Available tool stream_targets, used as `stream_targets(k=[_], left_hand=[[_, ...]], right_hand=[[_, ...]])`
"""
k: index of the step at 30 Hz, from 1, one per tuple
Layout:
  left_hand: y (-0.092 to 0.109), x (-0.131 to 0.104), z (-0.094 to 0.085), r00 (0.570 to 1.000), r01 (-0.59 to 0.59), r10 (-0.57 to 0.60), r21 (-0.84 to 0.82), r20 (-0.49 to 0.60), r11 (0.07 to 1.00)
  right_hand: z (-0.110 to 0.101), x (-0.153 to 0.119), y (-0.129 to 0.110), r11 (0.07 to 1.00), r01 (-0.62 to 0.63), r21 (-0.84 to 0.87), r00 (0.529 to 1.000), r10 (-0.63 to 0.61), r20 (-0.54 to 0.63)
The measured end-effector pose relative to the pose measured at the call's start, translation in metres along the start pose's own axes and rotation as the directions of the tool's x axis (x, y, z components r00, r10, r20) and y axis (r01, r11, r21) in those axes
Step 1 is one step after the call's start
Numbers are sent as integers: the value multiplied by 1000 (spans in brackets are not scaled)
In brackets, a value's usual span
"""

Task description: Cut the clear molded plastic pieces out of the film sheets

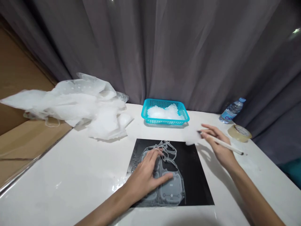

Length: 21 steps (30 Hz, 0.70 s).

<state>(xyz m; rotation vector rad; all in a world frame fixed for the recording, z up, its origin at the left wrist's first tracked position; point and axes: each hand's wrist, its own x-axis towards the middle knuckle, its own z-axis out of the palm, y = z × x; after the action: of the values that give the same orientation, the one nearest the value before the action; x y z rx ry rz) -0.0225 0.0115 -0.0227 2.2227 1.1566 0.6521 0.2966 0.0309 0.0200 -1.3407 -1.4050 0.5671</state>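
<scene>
in the lower middle of the frame the left hand (147,177) lay flat, fingers spread, pressing on a clear film sheet (168,185) die-cut into small rounded pieces, which rested on a black mat (197,175) on the white desk (70,175). the film looked thin, light, limp and likely clingy and easy to crease; it would best be lifted at a loose edge, such as the peeled strands curling up at the mat's top. its grip held nothing, only pinning the sheet down. at the right of the frame the right hand (217,142) hovered just over the desk, its grip pinched on a thin white stick (225,145), with a blurred wisp of film at its tip. further back stood a teal basket (164,111) of clear scraps, a tape roll (239,132), a water bottle (231,110) and crumpled plastic bags (77,100) at the upper left.
</scene>
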Motion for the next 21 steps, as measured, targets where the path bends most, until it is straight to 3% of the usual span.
stream_targets(k=[3, 5, 7, 14, 21], left_hand=[[7, 1, -8, 994, 12, -19, -68, -109, 998], [9, 2, -15, 995, 30, -42, -131, -88, 991], [10, 2, -21, 997, 60, -68, -233, -26, 971], [21, 3, -27, 961, 215, -70, -562, 269, 799], [26, 2, -25, 921, 364, -85, -759, 381, 540]], right_hand=[[22, -29, -17, 964, -140, 225, 934, 53, 353], [35, -39, -25, 920, -247, 304, 861, 64, 505], [44, -45, -26, 879, -326, 347, 809, 70, 584], [58, -53, -14, 767, -445, 463, 793, 97, 601], [54, -51, -16, 759, -469, 452, 784, 123, 608]])
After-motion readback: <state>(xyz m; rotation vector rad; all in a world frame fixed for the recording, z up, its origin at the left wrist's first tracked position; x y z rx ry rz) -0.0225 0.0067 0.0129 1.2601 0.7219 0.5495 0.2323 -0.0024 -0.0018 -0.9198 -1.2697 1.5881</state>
